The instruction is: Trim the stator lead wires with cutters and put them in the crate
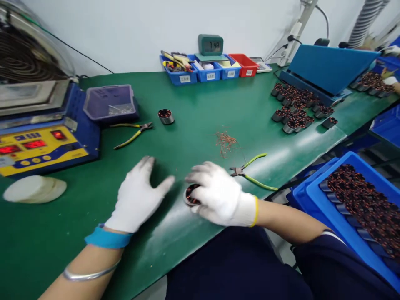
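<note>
My right hand, in a white glove with a yellow cuff edge, is closed around a copper-wound motor stator near the bench's front edge. To its left my left hand, also gloved in white, is held with thumb and fingers spread and nothing in it. Cutting pliers with green handles lie spread just right of my right hand. A small heap of copper wire clippings lies beyond it. Farther back stands a single stator, beside a second pair of pliers.
At left are a blue-and-yellow machine with red displays and a purplish bin. Small blue bins and a clock line the wall. Many stators stand at right by a blue panel; a blue crate holds more.
</note>
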The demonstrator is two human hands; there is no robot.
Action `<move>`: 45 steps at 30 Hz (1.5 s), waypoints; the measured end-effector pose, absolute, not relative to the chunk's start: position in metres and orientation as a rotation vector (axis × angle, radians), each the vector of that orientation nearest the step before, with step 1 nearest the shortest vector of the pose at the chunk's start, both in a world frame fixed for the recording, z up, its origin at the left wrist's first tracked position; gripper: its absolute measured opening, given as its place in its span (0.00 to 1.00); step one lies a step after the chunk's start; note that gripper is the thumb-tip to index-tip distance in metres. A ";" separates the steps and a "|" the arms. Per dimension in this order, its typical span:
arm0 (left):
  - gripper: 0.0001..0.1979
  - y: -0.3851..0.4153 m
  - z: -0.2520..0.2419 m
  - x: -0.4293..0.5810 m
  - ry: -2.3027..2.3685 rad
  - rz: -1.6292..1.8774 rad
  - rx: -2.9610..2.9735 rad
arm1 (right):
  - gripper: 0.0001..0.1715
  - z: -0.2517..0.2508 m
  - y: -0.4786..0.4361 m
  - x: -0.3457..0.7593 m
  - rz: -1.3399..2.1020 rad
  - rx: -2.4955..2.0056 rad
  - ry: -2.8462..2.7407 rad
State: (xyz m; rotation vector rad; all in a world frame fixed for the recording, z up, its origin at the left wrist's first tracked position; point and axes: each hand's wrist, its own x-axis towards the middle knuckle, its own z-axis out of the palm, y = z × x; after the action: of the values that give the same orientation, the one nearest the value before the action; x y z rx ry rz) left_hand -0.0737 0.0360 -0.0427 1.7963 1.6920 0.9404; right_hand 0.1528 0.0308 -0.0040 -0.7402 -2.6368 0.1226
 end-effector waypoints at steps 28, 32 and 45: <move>0.63 0.087 -0.049 0.062 1.729 0.662 2.282 | 0.25 -0.043 -0.005 0.308 0.422 -1.496 -1.948; 0.68 0.089 -0.045 0.109 1.643 0.632 2.361 | 0.27 -0.049 0.005 0.316 0.357 -1.816 -1.501; 0.54 0.192 -0.049 0.036 2.368 1.448 1.446 | 0.27 -0.042 0.038 0.314 0.173 -2.249 -1.666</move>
State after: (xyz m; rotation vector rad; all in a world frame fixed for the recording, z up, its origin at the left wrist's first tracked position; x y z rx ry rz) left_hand 0.0362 0.1917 -0.0493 1.4464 2.3682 1.4480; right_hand 0.3135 0.0376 -0.0422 -2.2487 -1.6663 0.1733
